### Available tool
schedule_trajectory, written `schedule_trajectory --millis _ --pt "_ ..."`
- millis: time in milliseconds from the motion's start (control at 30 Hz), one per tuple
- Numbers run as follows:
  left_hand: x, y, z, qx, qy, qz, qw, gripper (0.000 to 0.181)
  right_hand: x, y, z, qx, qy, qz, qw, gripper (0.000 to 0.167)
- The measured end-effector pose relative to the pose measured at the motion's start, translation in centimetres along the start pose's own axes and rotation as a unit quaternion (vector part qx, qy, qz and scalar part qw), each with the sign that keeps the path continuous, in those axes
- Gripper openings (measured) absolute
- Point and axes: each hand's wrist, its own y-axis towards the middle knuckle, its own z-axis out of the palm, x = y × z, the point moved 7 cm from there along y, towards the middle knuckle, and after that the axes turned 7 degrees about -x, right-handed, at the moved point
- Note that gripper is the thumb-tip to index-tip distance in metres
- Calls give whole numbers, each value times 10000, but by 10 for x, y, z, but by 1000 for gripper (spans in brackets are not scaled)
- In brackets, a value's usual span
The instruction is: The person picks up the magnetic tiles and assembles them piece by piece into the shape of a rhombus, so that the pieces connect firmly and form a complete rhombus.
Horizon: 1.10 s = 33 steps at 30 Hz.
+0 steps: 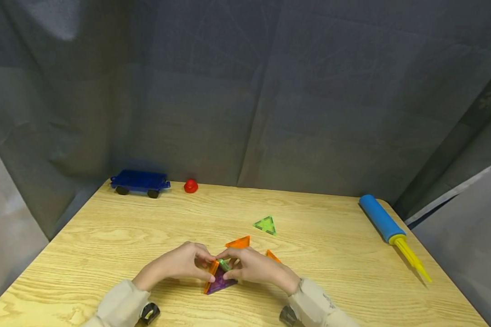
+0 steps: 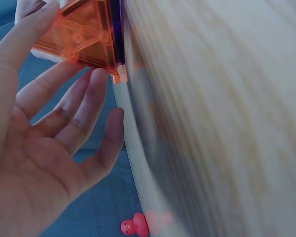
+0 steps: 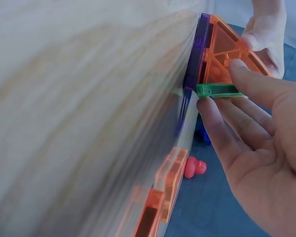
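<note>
My left hand (image 1: 184, 262) pinches an orange triangular magnetic tile (image 2: 81, 37) between thumb and fingers. That tile stands raised along one edge of a purple magnetic tile (image 1: 220, 284), which lies flat on the table. My right hand (image 1: 255, 269) holds a green magnetic tile (image 3: 219, 90) between thumb and fingertips, seen edge-on in the right wrist view. Its near end is beside the purple tile and close to the orange one; whether the edges touch I cannot tell. Both hands partly cover the tiles in the head view.
Past my right hand lie two orange tiles, one behind it (image 1: 239, 242) and one beside it (image 1: 273, 256). Farther back is a green triangular tile (image 1: 266, 225). A blue toy wagon (image 1: 139, 181) and small red toy (image 1: 191, 186) stand at the back; a blue-yellow pump (image 1: 382, 220) lies right.
</note>
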Motion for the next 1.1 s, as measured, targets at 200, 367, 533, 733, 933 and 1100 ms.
schedule_trajectory --millis 200,367,533,733,933,1100 --pt "2 0 0 -45 -45 -119 9999 44 0 1 1 14 -50 71 10000 41" --pt "3 0 0 -97 32 -167 9998 43 2 1 1 -25 -163 83 9998 41" --pt "5 1 -1 -131 -42 -239 9996 43 4 2 1 -63 -432 -106 9990 40" --pt "5 1 -1 -113 -16 -236 9997 41 4 3 0 -90 -438 -194 9988 39" --pt "3 0 -2 -47 131 -250 9996 46 5 3 -2 -248 -612 -269 9975 31" --pt "1 -1 0 102 91 -199 9997 49 6 4 -6 -482 -826 -511 9941 23"
